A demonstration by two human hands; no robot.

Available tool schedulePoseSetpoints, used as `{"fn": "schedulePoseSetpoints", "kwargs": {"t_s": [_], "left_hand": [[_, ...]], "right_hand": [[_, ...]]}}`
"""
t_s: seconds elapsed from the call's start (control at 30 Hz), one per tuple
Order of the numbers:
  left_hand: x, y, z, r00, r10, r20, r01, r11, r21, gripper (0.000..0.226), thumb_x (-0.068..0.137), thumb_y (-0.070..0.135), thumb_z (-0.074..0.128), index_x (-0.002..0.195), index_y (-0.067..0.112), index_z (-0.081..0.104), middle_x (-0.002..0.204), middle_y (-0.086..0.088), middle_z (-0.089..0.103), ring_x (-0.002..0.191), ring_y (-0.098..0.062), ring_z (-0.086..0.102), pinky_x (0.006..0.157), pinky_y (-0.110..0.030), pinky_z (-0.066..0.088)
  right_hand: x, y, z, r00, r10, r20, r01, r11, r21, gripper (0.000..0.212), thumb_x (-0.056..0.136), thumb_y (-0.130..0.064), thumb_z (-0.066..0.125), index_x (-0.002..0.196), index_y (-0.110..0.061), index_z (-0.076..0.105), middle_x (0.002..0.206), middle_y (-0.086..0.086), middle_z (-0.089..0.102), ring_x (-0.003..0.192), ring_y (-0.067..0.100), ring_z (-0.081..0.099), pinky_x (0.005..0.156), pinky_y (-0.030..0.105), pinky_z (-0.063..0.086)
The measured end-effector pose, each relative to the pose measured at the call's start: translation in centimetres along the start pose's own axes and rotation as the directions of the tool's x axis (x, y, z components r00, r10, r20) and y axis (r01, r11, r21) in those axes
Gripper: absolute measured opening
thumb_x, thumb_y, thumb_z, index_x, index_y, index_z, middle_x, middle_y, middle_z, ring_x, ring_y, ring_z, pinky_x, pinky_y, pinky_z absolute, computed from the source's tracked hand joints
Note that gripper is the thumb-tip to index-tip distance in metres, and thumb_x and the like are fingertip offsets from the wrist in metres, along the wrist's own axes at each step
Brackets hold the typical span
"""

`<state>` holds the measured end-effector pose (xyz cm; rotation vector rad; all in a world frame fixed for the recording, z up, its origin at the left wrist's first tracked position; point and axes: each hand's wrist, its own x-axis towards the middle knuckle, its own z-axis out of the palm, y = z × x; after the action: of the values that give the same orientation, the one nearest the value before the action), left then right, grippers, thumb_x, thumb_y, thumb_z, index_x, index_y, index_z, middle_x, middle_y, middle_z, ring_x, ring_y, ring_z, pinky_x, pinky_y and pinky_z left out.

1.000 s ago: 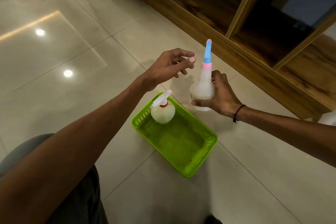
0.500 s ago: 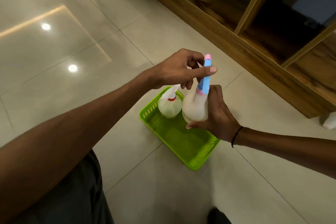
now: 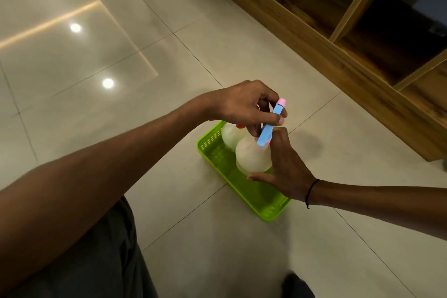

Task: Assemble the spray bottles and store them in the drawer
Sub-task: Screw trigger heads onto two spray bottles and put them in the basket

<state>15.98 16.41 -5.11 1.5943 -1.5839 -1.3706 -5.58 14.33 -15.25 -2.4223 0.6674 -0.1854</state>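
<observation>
My right hand point(image 3: 285, 172) grips a round translucent white bottle point(image 3: 251, 157) and holds it above the green basket point(image 3: 273, 210). A blue spray head with a pink tip point(image 3: 273, 121) sits on the bottle's neck, tilted to the right. The fingers of my left hand point(image 3: 244, 104) pinch this spray head from the left and above. A second white bottle point(image 3: 231, 134) with a red collar stands in the basket's far end, mostly hidden behind my left hand and the held bottle.
The basket lies on a glossy beige tile floor point(image 3: 121, 55). A low wooden shelf unit point(image 3: 362, 38) with open compartments runs along the upper right. My dark trouser leg point(image 3: 108, 261) fills the lower left. A dark shape point(image 3: 297, 285) shows at the bottom edge.
My right hand brought the bottle down and left, from beside the basket to over it. My left hand, open before, closed its fingers on the blue spray head.
</observation>
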Motion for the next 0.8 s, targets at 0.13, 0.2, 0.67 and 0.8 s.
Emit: {"fn": "schedulePoseSetpoints", "kwargs": {"t_s": [0.13,0.2,0.67,0.8], "left_hand": [[-0.5,-0.5,0.4,0.997,-0.036,0.069,0.028,0.993,0.113,0.035,0.097,0.031,0.077,0.125,0.009,0.072,0.104,-0.005,0.082,0.074,-0.018,0.082,0.069,-0.021,0.064],[-0.8,-0.8,0.6,0.995,-0.035,0.092,0.014,0.975,0.222,0.036,0.096,0.036,0.077,0.124,0.013,0.071,0.101,0.000,0.082,0.070,-0.011,0.081,0.068,-0.009,0.057],[-2.0,-2.2,0.9,0.997,0.069,0.021,-0.067,0.769,0.636,0.044,0.079,0.060,0.085,0.109,0.033,0.068,0.084,0.013,0.078,0.088,0.042,0.037,0.094,-0.042,0.054],[-1.5,-1.5,1.0,0.996,0.085,-0.006,-0.063,0.783,0.618,0.048,0.083,0.062,0.081,0.114,0.025,0.074,0.082,0.010,0.079,0.078,0.036,0.046,0.082,-0.035,0.058]], "right_hand": [[-0.4,0.4,0.9,0.999,-0.039,0.029,0.038,0.999,0.027,0.110,0.074,-0.046,0.092,0.156,-0.020,0.022,0.144,0.014,0.037,0.116,0.036,0.055,0.096,0.048,0.057],[-0.6,0.4,1.4,0.998,-0.031,0.057,0.029,0.999,0.046,0.102,0.079,-0.039,0.090,0.155,-0.014,0.028,0.142,0.011,0.039,0.120,0.031,0.052,0.100,0.047,0.054],[0.6,0.6,2.6,0.959,0.095,0.265,-0.127,0.986,0.107,0.079,0.086,-0.017,0.085,0.152,-0.005,0.043,0.157,0.014,0.039,0.144,0.033,0.046,0.114,0.047,0.047],[0.5,1.0,2.2,0.957,0.141,0.253,-0.168,0.981,0.092,0.075,0.083,-0.013,0.086,0.149,-0.005,0.049,0.139,0.017,0.054,0.127,0.036,0.058,0.106,0.051,0.051]]}}
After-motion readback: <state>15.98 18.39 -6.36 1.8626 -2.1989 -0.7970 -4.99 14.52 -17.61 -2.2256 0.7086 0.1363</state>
